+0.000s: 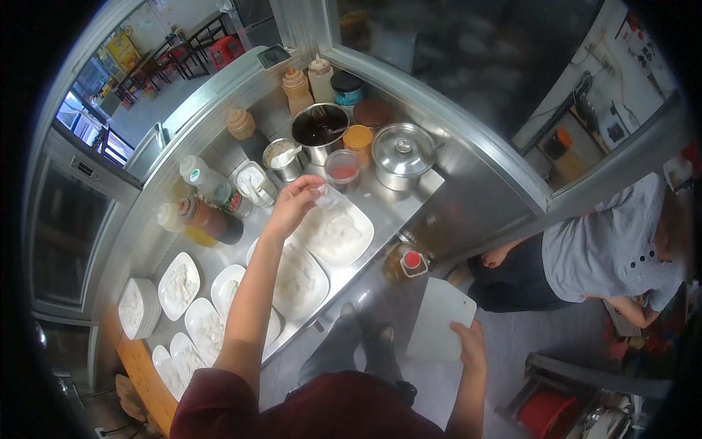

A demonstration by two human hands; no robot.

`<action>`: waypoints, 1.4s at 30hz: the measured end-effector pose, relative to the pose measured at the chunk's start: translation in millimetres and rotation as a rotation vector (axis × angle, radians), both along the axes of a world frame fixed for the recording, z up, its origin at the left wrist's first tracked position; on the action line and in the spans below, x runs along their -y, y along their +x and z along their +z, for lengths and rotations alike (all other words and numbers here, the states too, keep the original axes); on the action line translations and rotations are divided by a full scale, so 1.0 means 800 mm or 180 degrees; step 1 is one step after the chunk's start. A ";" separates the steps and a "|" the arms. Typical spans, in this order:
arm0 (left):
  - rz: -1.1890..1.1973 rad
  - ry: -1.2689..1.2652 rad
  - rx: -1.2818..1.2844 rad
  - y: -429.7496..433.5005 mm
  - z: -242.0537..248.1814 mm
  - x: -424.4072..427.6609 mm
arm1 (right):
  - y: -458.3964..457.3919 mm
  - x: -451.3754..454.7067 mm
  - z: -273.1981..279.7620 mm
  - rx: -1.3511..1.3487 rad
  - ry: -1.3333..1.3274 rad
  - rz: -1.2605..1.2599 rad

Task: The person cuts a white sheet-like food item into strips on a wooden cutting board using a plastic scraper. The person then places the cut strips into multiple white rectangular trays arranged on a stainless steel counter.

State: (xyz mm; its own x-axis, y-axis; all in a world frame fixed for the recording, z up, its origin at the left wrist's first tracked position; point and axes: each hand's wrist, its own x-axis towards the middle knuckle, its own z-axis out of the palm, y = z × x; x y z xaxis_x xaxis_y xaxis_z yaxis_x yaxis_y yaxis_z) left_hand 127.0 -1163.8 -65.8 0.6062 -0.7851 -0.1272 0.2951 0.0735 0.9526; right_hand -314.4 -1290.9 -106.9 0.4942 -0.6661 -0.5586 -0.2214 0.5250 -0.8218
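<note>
My left hand point(299, 200) reaches over a white plate point(364, 233) at the counter's front edge. Its fingertips pinch a translucent white scrap of food point(323, 193) by the plate's upper rim. Soft white food, like rice-noodle sheets point(337, 225), lies on that plate. Directly left of it, another white plate point(322, 279) carries similar food, partly hidden by my forearm. My right hand point(470, 343) grips a thin white plastic board point(439, 324) by its right edge, held over the floor away from the counter. A small hole marks one corner of the board.
Behind the plates stand sauce bottles point(208, 219), a pot of dark sauce point(320, 131) and a lidded steel pot point(403, 156). More filled plates point(178, 285) and a plate stack point(145, 310) are left. A red-capped oil jug point(408, 263) stands below the counter. Another person point(598, 252) is at right.
</note>
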 end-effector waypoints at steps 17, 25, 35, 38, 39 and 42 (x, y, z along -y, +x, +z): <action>-0.0085 0.2620 0.3270 0.028 -0.097 -0.014 | -0.013 -0.008 -0.008 -0.0183 0.0112 -0.0057; -0.0040 0.1798 0.1564 0.047 -0.080 -0.019 | -0.041 -0.007 -0.017 -0.0198 0.0106 -0.0090; 0.0244 0.2422 0.0589 0.030 -0.051 0.006 | -0.078 -0.007 -0.022 -0.0091 0.0109 -0.0293; 0.0293 0.2175 -0.0200 0.044 -0.056 -0.008 | -0.093 -0.003 -0.028 -0.0152 0.0148 -0.0338; 0.0270 0.1997 -0.0445 0.047 -0.056 -0.011 | -0.095 -0.002 -0.028 -0.0155 0.0173 -0.0374; 0.0515 0.1486 -0.1441 0.046 -0.051 -0.010 | -0.102 0.001 -0.030 -0.0151 0.0238 -0.0436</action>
